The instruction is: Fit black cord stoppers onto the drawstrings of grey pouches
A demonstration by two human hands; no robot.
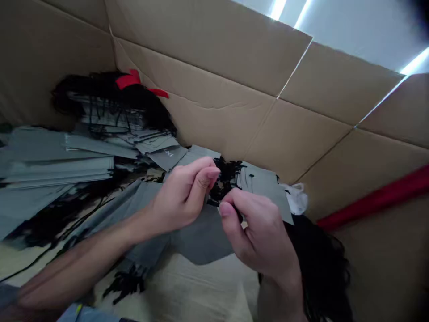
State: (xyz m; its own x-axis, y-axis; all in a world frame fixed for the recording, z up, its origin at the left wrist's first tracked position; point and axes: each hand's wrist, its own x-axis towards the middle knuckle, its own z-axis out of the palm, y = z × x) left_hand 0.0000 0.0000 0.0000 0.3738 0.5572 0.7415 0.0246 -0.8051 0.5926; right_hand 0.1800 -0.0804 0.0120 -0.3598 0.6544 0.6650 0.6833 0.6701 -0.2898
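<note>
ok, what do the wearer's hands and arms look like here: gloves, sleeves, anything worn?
Both are bare: left hand and right hand show no gloves, rings or watch. Nails are short. The left forearm is uncovered up to a blue-grey fabric edge at the bottom left, possibly a sleeve. The right wrist is uncovered to the frame edge.

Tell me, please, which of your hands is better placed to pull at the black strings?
Probably the left hand: its fingertips pinch the black strings, while the right hand grips the grey tags beneath.
</note>
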